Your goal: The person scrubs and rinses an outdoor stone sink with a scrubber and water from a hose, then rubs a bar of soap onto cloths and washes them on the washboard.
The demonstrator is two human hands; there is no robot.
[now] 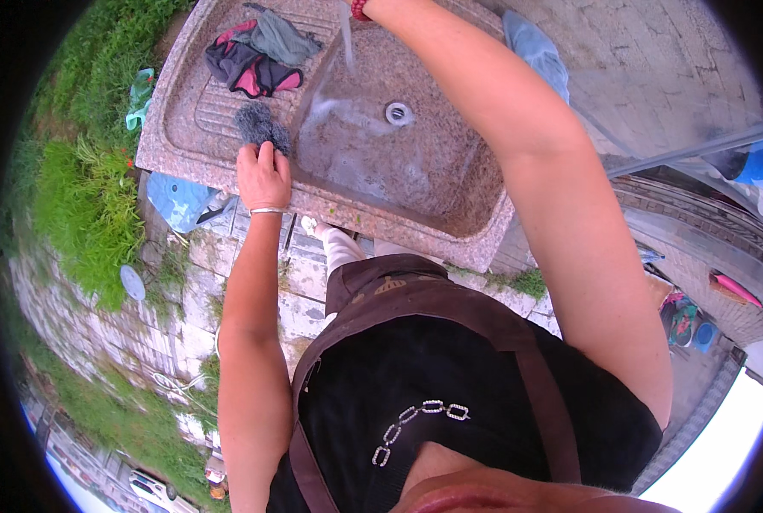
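Note:
My left hand (pixel 263 172), with a silver bangle at its wrist, is at the near rim of a speckled stone sink (pixel 407 224). Its fingers are closed over the near end of a dark grey fuzzy cloth (pixel 256 122) lying on the ribbed drainboard. My right arm reaches across the basin, and its hand is past the top edge of the view. Only the wrist with a red beaded bracelet shows. Beside that wrist a stream of water (pixel 347 42) falls into the basin, wetting its floor around the metal drain (pixel 398 113).
A dark grey and pink cloth (pixel 250 67) and a grey-green cloth (pixel 285 38) lie on the drainboard's far part. A blue plastic container (pixel 179 200) stands below the sink's left corner. Light blue fabric (pixel 535 51) hangs at the far right side. Grass (pixel 86 218) borders the paving.

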